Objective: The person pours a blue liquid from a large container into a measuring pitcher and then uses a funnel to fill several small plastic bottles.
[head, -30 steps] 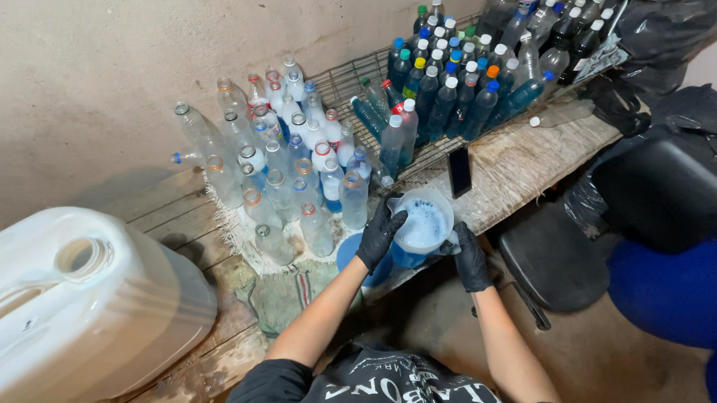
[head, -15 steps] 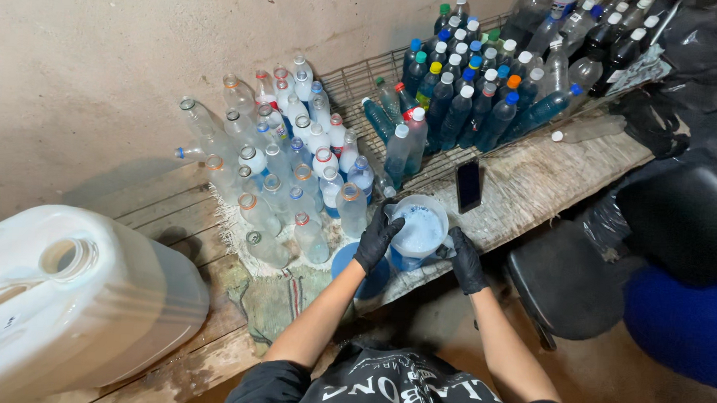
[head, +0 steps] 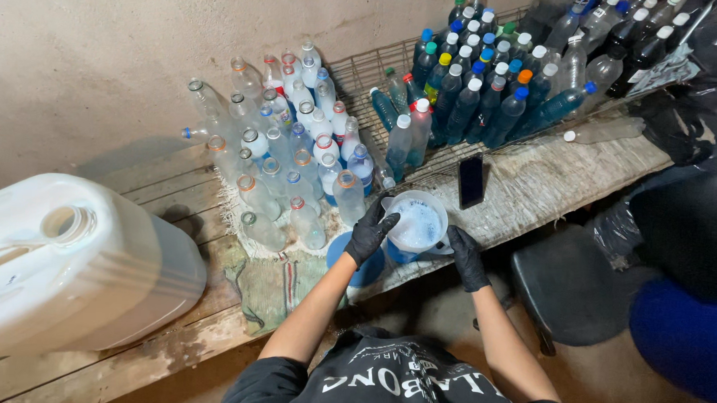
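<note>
While both hands, left point(head: 371, 234) and right point(head: 466, 259), in black rubbery gloves, curl closed around one translucent plastic jug point(head: 416, 224) of foamy blue liquid at the rough wooden worktop point(head: 537, 181) edge, one flat black phone point(head: 471, 181) lies just beside it.

white jerrycan point(head: 65, 269) cut off at left edge

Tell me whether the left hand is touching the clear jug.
Touching. The head view shows the gloved left hand with its fingertips on the rim of the clear jug of foamy blue liquid.
</note>
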